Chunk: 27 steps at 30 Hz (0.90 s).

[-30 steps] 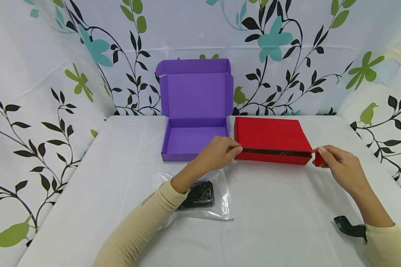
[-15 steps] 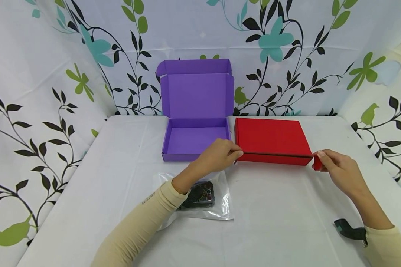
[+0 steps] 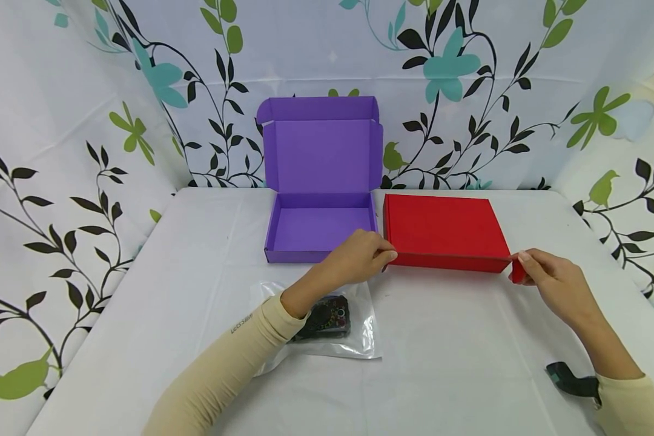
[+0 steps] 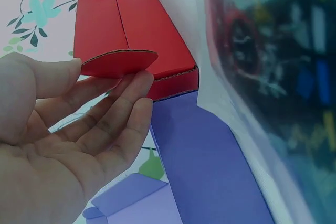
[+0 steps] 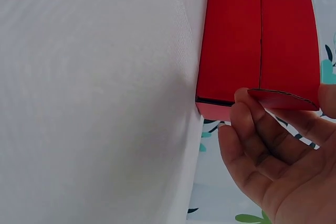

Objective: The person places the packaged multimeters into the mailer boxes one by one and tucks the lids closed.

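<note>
Red box (image 3: 452,263): lid (image 3: 444,224) lower than before. Left hand (image 3: 356,255) pinches left flap (image 4: 118,63), right hand (image 3: 558,278) pinches right flap (image 5: 286,100); left flap's curved edge visible only in left wrist view.

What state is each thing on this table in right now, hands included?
Red box: red lid down, tabs not tucked in
Left tab: sticking out, pinched by left hand
Right tab: sticking out, pinched by right hand
Purple box: open, purple lid upright
Clear bag: lying flat, dark item inside; can't tell whether sealed
</note>
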Tool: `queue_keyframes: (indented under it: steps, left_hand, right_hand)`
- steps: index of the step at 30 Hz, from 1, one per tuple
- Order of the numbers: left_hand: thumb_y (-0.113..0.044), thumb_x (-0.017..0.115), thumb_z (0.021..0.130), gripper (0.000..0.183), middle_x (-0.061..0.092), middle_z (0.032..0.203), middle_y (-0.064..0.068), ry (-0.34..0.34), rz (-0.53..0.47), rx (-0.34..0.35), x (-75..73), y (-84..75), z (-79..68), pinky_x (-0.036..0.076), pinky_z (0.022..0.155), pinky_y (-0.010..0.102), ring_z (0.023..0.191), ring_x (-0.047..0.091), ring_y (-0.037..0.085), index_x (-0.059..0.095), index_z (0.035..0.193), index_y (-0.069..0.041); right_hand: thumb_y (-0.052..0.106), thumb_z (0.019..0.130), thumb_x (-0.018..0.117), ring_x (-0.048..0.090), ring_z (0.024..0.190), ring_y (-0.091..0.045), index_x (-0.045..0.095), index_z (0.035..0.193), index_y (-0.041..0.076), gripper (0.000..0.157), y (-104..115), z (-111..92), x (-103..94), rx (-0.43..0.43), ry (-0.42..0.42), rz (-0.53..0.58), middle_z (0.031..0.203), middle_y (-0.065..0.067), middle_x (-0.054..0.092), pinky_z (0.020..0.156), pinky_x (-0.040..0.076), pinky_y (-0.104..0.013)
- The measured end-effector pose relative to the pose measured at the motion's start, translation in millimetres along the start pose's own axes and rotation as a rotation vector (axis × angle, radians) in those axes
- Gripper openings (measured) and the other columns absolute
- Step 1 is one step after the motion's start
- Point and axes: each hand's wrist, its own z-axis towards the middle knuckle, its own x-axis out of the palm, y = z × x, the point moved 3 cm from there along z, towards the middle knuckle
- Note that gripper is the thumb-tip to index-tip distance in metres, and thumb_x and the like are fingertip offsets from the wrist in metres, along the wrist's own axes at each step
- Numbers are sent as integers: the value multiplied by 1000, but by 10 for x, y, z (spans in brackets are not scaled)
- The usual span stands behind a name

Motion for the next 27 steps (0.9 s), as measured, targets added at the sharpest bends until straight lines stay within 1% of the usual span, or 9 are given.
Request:
queue_keyframes:
  steps: [6,10,13,17,19,20,23,26,27]
  left_hand:
    - [-12,59,107,33,53,63,-3,9,-19,-16,9,-20,-18,36,56,24,55,42,10,73,80,0]
    - [-13,63,104,24,61,67,-6,0,-46,-48,26,-20,-22,43,59,22,59,52,9,79,91,-2]
    - [-16,67,102,21,64,67,-6,-5,-76,-79,43,-15,-27,44,57,22,59,54,9,81,98,-2]
    - [-20,66,103,26,59,60,-5,-10,-80,-110,61,-7,-30,36,52,23,51,45,9,81,90,-3]
    - [-19,66,103,27,60,61,-6,-12,-77,-125,68,0,-31,34,51,23,50,42,8,80,87,-4]
    - [-19,65,104,28,63,62,-4,-11,-74,-133,75,5,-31,33,51,23,50,42,8,80,86,-4]
    - [-16,66,103,24,71,73,-1,-6,-82,-160,89,10,-33,37,52,22,54,48,9,81,90,-4]
    - [-15,68,102,18,74,81,0,-6,-82,-189,101,7,-29,46,59,21,65,59,9,79,99,-2]
    - [-15,69,101,17,73,82,-1,-8,-79,-195,103,2,-26,48,61,22,69,62,9,78,102,-1]
  right_hand:
    - [24,111,50,66,90,-38,63,131,-7,39,-20,0,4,3,18,7,110,-25,67,66,48,-16]
    - [28,111,52,68,91,-35,61,134,-6,42,-46,-7,-8,25,56,22,113,-25,68,68,52,-17]
    - [31,110,53,70,92,-35,60,137,-4,44,-59,-22,-21,41,75,32,114,-26,69,70,53,-18]
    - [34,110,53,71,94,-38,57,140,-3,48,-68,-31,-7,80,86,36,113,-26,71,69,51,-18]
    - [37,109,54,71,95,-39,56,139,-3,50,-73,-32,6,110,92,29,113,-25,72,68,51,-20]
    - [37,109,54,71,94,-39,57,138,-3,50,-73,-34,11,123,94,26,112,-24,72,68,50,-21]
    - [37,108,57,71,93,-35,59,135,-5,50,-79,-46,20,146,94,24,110,-21,73,67,50,-22]
    - [37,107,58,71,91,-31,61,134,-6,50,-85,-58,28,154,93,35,110,-21,73,67,49,-20]
    - [37,107,59,71,90,-29,61,135,-6,51,-90,-60,30,156,94,38,110,-21,74,67,49,-20]
